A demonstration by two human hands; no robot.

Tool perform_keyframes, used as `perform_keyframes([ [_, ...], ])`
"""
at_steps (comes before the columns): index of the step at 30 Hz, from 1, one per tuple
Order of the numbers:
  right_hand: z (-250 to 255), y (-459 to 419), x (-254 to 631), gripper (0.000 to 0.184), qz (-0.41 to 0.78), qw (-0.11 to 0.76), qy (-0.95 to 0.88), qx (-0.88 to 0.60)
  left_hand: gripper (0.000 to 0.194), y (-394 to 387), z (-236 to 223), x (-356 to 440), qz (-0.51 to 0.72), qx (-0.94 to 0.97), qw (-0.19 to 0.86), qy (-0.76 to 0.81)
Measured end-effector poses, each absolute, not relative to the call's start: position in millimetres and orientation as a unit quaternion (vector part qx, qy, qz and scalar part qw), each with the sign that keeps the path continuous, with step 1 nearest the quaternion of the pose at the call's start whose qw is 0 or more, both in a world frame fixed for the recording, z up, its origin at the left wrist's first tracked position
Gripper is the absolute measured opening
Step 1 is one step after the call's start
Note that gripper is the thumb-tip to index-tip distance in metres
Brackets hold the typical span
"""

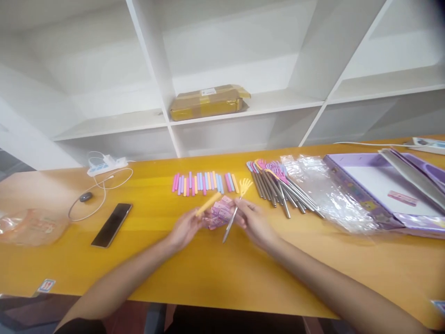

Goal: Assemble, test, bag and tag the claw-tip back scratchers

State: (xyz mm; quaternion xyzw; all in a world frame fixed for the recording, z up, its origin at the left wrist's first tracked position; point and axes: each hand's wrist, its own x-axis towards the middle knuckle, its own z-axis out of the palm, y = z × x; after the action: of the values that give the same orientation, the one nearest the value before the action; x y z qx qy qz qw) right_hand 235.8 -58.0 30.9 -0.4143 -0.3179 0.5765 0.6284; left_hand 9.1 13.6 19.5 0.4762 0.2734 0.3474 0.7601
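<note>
My left hand (186, 227) is closed on a yellow tube-shaped sleeve (208, 203) that points up and to the right. My right hand (252, 220) pinches a metal rod with a small yellow hand-shaped head (245, 186); the rod (230, 225) slants down to the left. Between both hands lies a small pile of pink and purple printed labels (219, 215) on the yellow table (208, 269).
A row of pastel sleeves (205, 183) lies beyond the hands. Several metal rods with coloured heads (278, 188), clear plastic bags (323, 190) and a purple box (378, 190) are to the right. A phone (111, 224), a power strip (107, 163) and cable are to the left.
</note>
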Motion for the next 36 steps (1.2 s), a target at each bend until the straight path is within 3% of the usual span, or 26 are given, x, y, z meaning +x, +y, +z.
perform_keyframes([
  [3, 7, -67, 214, 0.053, 0.594, 0.626, -0.318, -0.394, 0.040, -7, 10, 13, 0.239, 0.499, 0.813, 0.183],
  [7, 0, -82, 207, 0.045, 0.623, 0.556, -0.422, -0.353, 0.047, -9, -2, 6, 0.123, 0.534, 0.824, 0.145],
  [10, 1, -83, 215, 0.038, 0.618, 0.529, -0.470, -0.344, 0.050, -8, -6, 4, 0.143, 0.533, 0.815, 0.175],
  [16, -9, -76, 230, 0.045, 0.592, 0.517, -0.500, -0.363, 0.048, -4, -12, 1, 0.178, 0.519, 0.806, 0.223],
  [27, 6, -83, 232, 0.038, 0.590, 0.502, -0.513, -0.369, 0.041, -8, -4, -8, 0.110, 0.593, 0.762, 0.237],
  [36, -4, -82, 231, 0.047, 0.647, 0.486, -0.474, -0.346, 0.046, -9, 5, -7, 0.094, 0.743, 0.624, 0.225],
])
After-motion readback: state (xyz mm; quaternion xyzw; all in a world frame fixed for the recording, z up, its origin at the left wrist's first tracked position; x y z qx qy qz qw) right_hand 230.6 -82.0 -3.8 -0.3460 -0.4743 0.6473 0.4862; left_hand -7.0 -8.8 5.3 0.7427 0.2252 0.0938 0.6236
